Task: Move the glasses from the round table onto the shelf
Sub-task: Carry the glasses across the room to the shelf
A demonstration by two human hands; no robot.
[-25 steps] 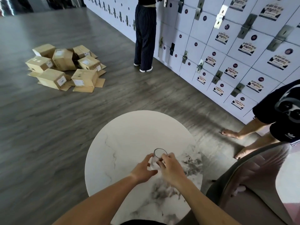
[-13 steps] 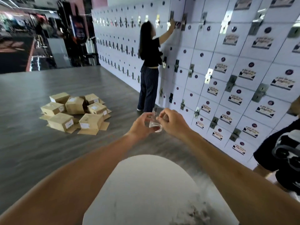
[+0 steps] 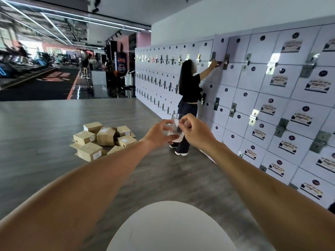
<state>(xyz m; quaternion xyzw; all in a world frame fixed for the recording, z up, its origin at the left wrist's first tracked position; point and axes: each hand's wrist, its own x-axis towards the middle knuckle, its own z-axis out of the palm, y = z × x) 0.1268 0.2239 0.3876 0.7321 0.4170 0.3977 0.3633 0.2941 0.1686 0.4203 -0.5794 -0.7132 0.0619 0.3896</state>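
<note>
glass: clear tumbler, held up in the air at arm's length, well clear of the round table; upright, tilted slightly
left hand: left hand curled round the glass's left side and base, fingers wrapped, thumb side toward rim
right hand: right hand pinching the right wall near the rim with fingertips; both hands share the load
handling (judgement): rigid, light, looks empty; smooth wall so likely slippery; fragile, a drop onto the hard floor would probably break it
grip point (judgement): mid-wall or base with a wrap grip is safest; the rim pinch alone is the weaker hold
shelf: no shelf visible from here; can't tell where the destination is
lockers: wall of white lockers along the right, several latches sticking out
person: someone in dark clothes stands at the lockers straight ahead, directly behind the glass in view; an obstacle if the route runs that way
boxes: pile of cardboard boxes on the floor ahead-left, trip risk
table: only its near white edge shows at the bottom; no other glasses visible on that part
</note>
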